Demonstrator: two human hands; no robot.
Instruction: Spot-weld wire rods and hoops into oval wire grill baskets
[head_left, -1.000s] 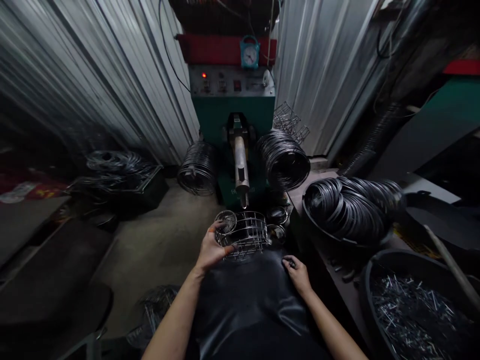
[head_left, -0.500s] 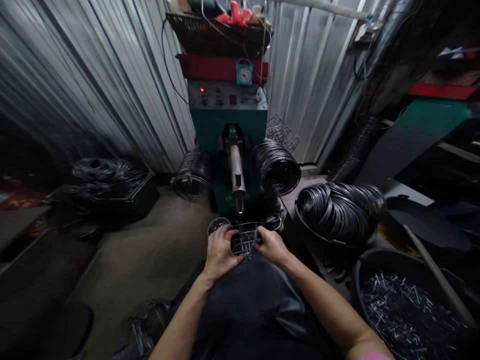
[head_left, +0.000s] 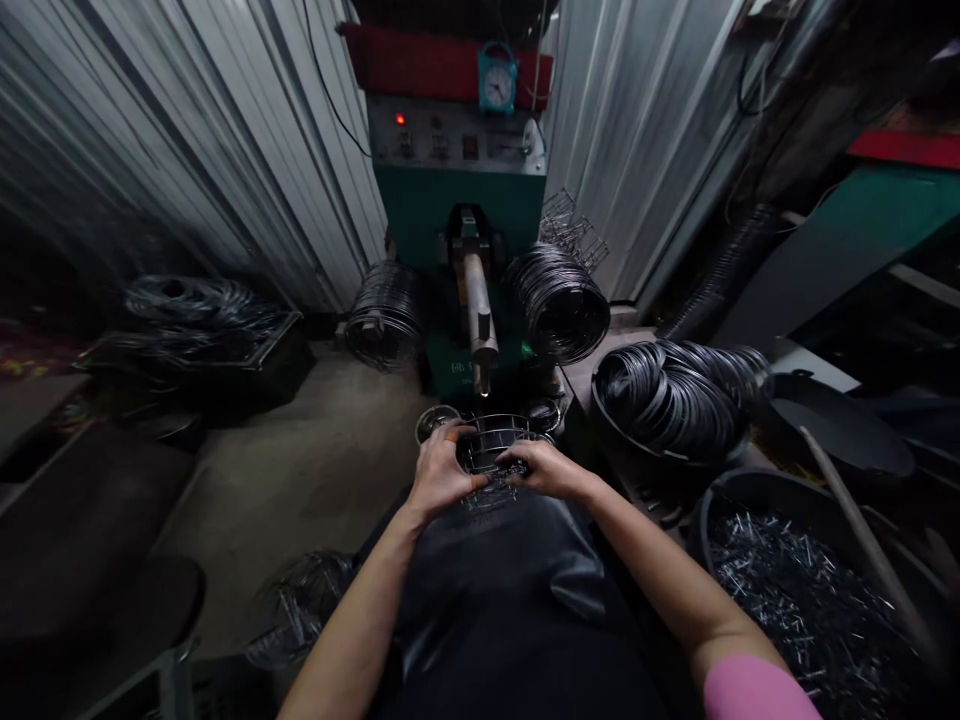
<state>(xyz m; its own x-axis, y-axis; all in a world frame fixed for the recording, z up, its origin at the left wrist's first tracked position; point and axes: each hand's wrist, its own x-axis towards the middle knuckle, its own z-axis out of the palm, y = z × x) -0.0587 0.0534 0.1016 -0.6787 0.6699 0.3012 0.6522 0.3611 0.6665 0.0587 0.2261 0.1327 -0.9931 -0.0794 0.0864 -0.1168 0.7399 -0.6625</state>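
Observation:
A small round wire basket point(head_left: 495, 436) is held low in front of the green spot-welding machine point(head_left: 405, 215), just below its electrode arm point(head_left: 478, 300). My left hand point(head_left: 441, 470) is closed on the basket's left side, with orange bands on the thumb and a finger. At the basket's right side is my right hand point(head_left: 546, 468), its fingers pinched inside the wires; they seem to grip a small piece that is too dark and blurred to name. Bundles of wire rings hang left point(head_left: 384, 318) and right point(head_left: 564, 305) of the arm.
A basin of wire rings point(head_left: 675, 400) stands on the right, near a tub of short metal rods point(head_left: 795, 590) with a wooden stick point(head_left: 862, 530) across it. At left sits a crate of wire rings point(head_left: 202, 320). A teal clock point(head_left: 497, 82) hangs above the control panel.
The wire basket has tipped so its round rim shows more. My right hand has moved from its edge to inside the wires. The view has tilted downward.

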